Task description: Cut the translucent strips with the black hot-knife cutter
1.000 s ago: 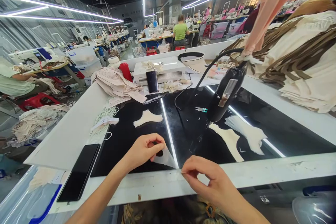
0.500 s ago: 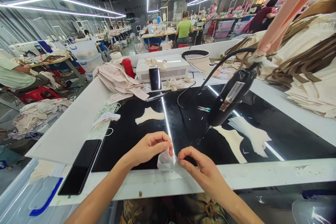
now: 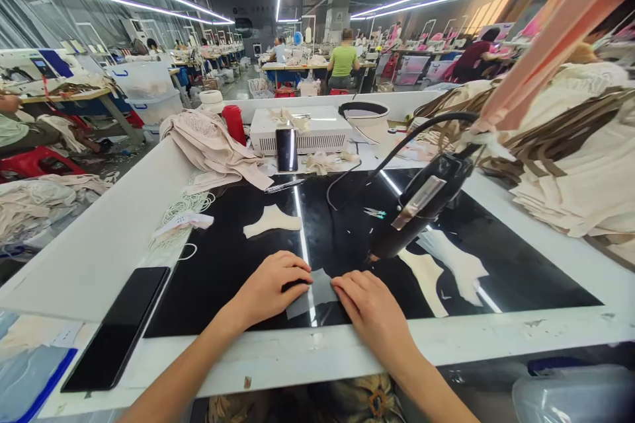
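Observation:
A thin translucent white piece of fabric (image 3: 323, 285) lies spread on the glossy black board (image 3: 228, 291) at its front edge. My left hand (image 3: 272, 283) has thumb and fingers closed on its left side. On the right side, the bent fingertips of my right hand (image 3: 371, 307) press together on the edge. Ahead of my left hand lies a cream shaped fabric piece (image 3: 272, 221). Right of my right hand are another cream piece (image 3: 425, 281) and a stack of thin white pieces (image 3: 459, 268). A black handheld tool (image 3: 421, 205) hangs above the board, tip down.
A cord (image 3: 426, 122) runs from the hanging tool, beside a pink cloth strip (image 3: 546, 59). Small snips (image 3: 374, 213) lie near it. Left are a large black phone (image 3: 119, 327) and pale elastic loops (image 3: 186, 208). Behind stand a white box (image 3: 300, 132) and beige fabric (image 3: 213, 149).
The translucent fabric, held up and curled between my hands before, now lies flat on the board. Both hands have lowered onto it. The hanging tool's tip has swung slightly left and down in view.

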### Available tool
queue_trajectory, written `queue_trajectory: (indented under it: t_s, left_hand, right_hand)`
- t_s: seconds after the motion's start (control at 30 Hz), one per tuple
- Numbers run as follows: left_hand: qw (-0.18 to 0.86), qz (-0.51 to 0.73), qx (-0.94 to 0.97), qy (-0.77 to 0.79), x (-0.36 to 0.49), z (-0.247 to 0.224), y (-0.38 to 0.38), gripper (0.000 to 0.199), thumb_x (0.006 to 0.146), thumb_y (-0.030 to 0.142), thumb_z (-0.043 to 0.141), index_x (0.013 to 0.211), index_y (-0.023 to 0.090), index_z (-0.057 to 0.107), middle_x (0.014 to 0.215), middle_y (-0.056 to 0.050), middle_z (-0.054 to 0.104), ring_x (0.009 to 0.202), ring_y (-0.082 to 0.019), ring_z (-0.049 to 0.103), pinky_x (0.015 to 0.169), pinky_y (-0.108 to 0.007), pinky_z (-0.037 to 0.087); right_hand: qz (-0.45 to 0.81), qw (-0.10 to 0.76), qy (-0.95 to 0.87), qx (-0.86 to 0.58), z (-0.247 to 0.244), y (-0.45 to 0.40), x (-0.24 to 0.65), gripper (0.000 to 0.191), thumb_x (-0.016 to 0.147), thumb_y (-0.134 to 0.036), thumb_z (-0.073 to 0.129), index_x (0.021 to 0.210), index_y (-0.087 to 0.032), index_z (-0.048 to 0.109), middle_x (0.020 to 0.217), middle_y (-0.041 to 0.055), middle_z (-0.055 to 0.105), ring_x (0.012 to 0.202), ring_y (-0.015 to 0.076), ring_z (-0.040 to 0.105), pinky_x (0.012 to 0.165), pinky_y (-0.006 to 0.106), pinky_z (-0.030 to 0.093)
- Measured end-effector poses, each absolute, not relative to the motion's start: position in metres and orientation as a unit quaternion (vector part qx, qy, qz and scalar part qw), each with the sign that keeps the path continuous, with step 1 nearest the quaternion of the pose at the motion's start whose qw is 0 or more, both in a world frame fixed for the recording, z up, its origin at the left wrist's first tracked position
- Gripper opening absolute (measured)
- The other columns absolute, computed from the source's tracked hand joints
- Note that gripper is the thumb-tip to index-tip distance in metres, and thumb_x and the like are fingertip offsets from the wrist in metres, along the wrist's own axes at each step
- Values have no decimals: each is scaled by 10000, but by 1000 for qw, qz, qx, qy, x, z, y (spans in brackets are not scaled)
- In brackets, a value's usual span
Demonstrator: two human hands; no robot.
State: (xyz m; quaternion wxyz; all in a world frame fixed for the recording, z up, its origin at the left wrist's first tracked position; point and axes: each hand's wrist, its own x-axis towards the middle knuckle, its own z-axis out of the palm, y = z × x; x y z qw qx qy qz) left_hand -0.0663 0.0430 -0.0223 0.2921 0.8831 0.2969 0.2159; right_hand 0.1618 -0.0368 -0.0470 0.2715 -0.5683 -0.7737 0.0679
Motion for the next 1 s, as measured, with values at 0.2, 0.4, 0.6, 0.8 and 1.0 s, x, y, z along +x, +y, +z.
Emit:
queue_trajectory:
  t_s: [0.2, 0.4, 0.6, 0.8, 1.0]
  left_hand:
    - [238, 203, 900, 302, -72, -33, 44, 252, 977, 262, 602, 1168, 328, 752, 1244, -10, 732, 1218, -252, 614, 1107, -439, 434]
    - [158, 236, 912, 295, -83, -54, 54, 276, 984, 374, 593, 1216, 334, 737, 1277, -2, 726, 1239, -267, 627, 1108, -439, 484]
    - [111, 283, 902, 307, -85, -57, 54, 302, 1022, 449, 523, 1194, 316, 732, 1251, -13, 710, 1150, -216, 669, 1028, -357, 552]
    - [77, 272, 920, 272, -79, -54, 49, 270, 1004, 456, 556, 1124, 325, 760, 1142, -9, 742, 1035, -210, 718, 918, -316, 605]
    - [59, 280, 922, 261, -81, -58, 52, 272, 1013, 431, 541, 1122, 318, 763, 1159, -11, 749, 1051, -211, 723, 937, -319, 607]
  right_hand:
    - [50, 248, -772, -584, -42, -43, 167, 224, 1023, -182, 490, 1021, -199, 714, 907, 59, 701, 795, 205, 606, 765, 365, 485]
    - [10, 285, -708, -647, -30, -55, 219, 222, 1037, -250, 486, 1068, -224, 704, 996, 62, 735, 930, 200, 671, 836, 322, 538]
    - [-75, 289, -595, -746, -23, -50, 304, 291, 1034, -362, 465, 1034, -205, 710, 993, 93, 747, 921, 264, 658, 828, 399, 505]
    - [-73, 228, -591, -771, -31, -27, 333, 311, 1011, -378, 488, 971, -217, 751, 951, 88, 750, 895, 258, 650, 794, 364, 467]
    - [-37, 211, -599, -771, -36, -15, 330, 183, 948, -285, 600, 894, -217, 761, 925, 96, 724, 916, 246, 621, 798, 342, 441]
